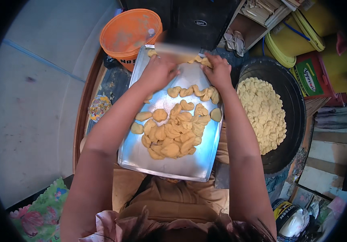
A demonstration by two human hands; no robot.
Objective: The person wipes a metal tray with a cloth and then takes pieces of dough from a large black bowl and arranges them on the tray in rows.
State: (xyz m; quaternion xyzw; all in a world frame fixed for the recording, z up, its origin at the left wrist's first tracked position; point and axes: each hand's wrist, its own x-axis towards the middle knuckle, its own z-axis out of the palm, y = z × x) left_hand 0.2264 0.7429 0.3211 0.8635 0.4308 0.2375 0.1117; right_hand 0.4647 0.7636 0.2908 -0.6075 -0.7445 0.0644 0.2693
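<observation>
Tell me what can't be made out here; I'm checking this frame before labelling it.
- Pale object under both hands: motion-blurred at the tray's far end, head view; left hand and right hand cover its ends.
- Dough pieces near the far tray edge: partly hidden by the hands.
- Orange bucket contents: too dusty to tell.
- Black pan: near rim hidden by the right forearm.

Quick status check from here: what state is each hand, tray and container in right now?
left hand: closed around one end of a blurred pale rolling pin
right hand: pressed down at the tray's far end
metal tray: flat, carrying a loose pile of dough pieces
black pan: partly filled with small dough pieces
orange bucket: upright, open, no lid
</observation>
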